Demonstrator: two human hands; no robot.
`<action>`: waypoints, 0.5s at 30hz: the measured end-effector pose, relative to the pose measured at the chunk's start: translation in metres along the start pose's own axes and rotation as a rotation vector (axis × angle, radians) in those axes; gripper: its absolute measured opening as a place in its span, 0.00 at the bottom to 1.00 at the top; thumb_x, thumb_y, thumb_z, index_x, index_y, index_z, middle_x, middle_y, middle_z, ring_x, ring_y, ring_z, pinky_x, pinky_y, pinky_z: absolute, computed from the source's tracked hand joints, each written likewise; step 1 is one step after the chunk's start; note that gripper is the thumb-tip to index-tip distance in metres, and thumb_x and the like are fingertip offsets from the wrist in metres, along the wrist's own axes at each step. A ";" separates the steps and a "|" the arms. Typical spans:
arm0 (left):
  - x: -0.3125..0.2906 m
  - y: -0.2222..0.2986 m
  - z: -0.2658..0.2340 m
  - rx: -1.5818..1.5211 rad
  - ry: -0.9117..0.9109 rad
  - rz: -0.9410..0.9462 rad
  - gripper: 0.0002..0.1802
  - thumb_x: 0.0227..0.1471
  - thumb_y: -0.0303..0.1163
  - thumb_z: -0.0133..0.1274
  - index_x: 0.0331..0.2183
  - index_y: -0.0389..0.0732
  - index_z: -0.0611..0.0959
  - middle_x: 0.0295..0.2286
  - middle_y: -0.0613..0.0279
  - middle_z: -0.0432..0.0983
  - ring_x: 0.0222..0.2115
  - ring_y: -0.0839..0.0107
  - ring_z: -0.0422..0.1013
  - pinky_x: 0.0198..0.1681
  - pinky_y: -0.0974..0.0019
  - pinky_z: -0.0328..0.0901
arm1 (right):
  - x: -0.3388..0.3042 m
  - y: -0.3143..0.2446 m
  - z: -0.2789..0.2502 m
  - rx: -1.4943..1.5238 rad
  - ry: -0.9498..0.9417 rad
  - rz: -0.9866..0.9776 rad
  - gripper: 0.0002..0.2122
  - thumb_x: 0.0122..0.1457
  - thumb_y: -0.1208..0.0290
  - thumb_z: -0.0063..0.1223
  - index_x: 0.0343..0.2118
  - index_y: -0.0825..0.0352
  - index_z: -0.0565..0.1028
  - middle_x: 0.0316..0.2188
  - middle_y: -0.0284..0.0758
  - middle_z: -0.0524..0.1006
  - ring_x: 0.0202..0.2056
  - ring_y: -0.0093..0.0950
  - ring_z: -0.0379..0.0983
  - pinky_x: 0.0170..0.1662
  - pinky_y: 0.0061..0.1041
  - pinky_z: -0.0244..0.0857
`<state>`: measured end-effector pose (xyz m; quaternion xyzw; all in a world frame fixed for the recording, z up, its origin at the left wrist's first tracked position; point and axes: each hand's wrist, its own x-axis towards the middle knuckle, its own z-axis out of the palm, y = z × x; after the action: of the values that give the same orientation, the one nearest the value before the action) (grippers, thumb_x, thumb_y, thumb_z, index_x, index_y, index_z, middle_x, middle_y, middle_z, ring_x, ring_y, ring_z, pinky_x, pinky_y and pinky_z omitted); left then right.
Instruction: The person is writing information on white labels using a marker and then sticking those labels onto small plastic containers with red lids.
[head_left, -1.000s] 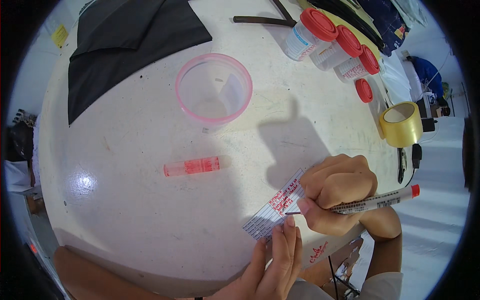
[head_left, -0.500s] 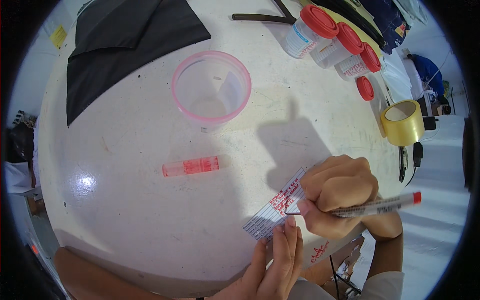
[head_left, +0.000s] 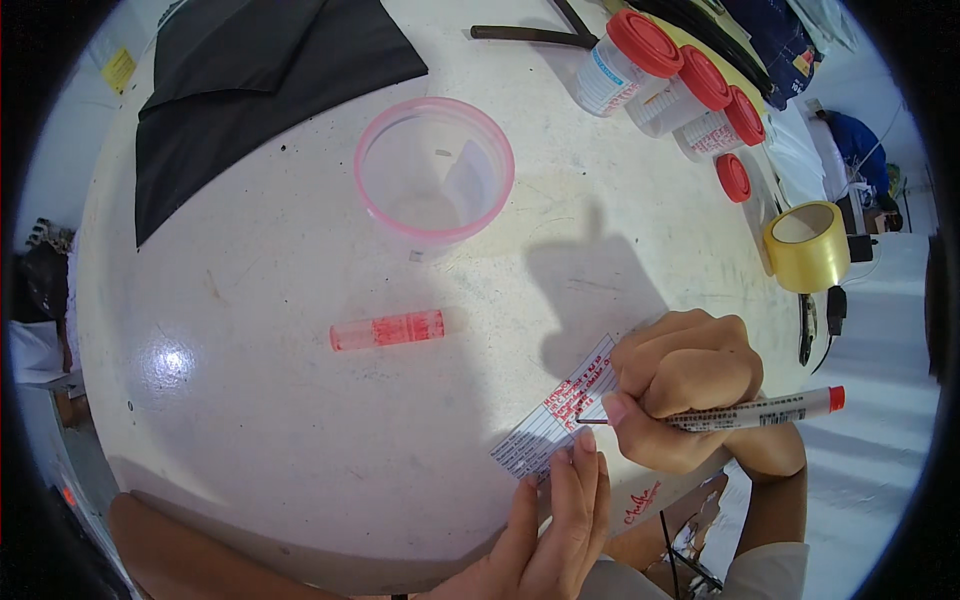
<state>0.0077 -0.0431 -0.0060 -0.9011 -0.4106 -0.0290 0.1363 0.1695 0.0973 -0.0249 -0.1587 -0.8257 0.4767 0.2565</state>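
My right hand (head_left: 685, 385) is closed around a white marker pen (head_left: 765, 411) with a red end. The pen's thin tip touches a lined white paper label (head_left: 525, 440), which carries red handwriting and rows of dark print. Part of the label lies hidden under my right hand. Fingers stretched out, my left hand (head_left: 560, 525) rests on the label's lower edge and holds it against the table. A clear cylindrical pen cap with red ink stains (head_left: 388, 330) lies on its side left of the label. Beyond it stands a see-through plastic cup (head_left: 435, 225) with a pink rim.
Black folded sheeting (head_left: 270, 110) covers the far left of the white table (head_left: 270, 420). Clear jars with red lids (head_left: 640, 50) stand far right, near a loose red lid (head_left: 733, 178) and a yellow tape roll (head_left: 808, 247). A black rod (head_left: 530, 36) lies behind.
The pen tip has shifted slightly on the label, and the pen has turned a little in my right hand. The whole view has drifted slightly; my left hand stays on the label.
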 end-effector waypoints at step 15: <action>0.001 -0.001 0.000 0.029 -0.006 0.016 0.19 0.49 0.27 0.48 0.45 0.32 0.78 0.46 0.48 0.73 0.49 0.58 0.68 0.49 0.65 0.67 | -0.004 0.003 0.004 0.047 0.132 0.007 0.16 0.39 0.89 0.51 0.10 0.66 0.55 0.06 0.31 0.57 0.07 0.25 0.51 0.12 0.23 0.43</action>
<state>0.0077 -0.0421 -0.0057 -0.9025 -0.4040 -0.0193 0.1483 0.1705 0.0940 -0.0308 -0.1868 -0.7951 0.4852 0.3122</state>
